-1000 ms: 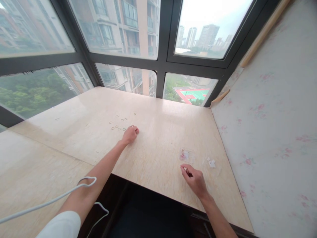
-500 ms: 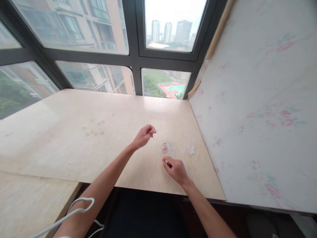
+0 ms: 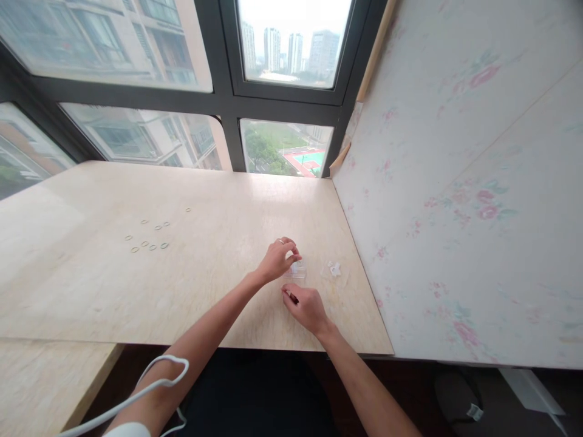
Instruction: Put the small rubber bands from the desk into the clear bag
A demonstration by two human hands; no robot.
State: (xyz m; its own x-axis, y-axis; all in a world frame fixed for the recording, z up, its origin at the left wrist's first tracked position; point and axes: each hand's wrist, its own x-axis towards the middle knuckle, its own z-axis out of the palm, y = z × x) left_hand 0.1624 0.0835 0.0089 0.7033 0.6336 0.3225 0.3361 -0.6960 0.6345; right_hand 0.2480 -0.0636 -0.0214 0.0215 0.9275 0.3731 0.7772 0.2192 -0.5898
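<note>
My left hand (image 3: 277, 261) is over a small clear plastic box (image 3: 296, 274), thumb and forefinger close together at its far side. What they pinch, if anything, is too small to make out. A thin pale loop shows on one finger of that hand. The hand partly hides the box and its reddish contents. Just in front of the box, my right hand (image 3: 304, 305) rests near the tabletop with curled fingers, thumb and forefinger pressed together. Whatever lies in that grip is hidden. Several thin rings (image 3: 144, 244) lie scattered on the table to the left.
To the right of the box, a white star-shaped piece (image 3: 335, 269) lies by some clear plastic film. A floral-papered wall (image 3: 437, 200) bounds the pale table (image 3: 218, 212) on the right, and windows stand behind it. A white cable (image 3: 150, 385) loops over my left forearm.
My left hand has moved from beyond the box, with a small ring-like thing at its fingertips, right and nearer, onto the box. My right hand keeps its curled shape. The camera view has shifted.
</note>
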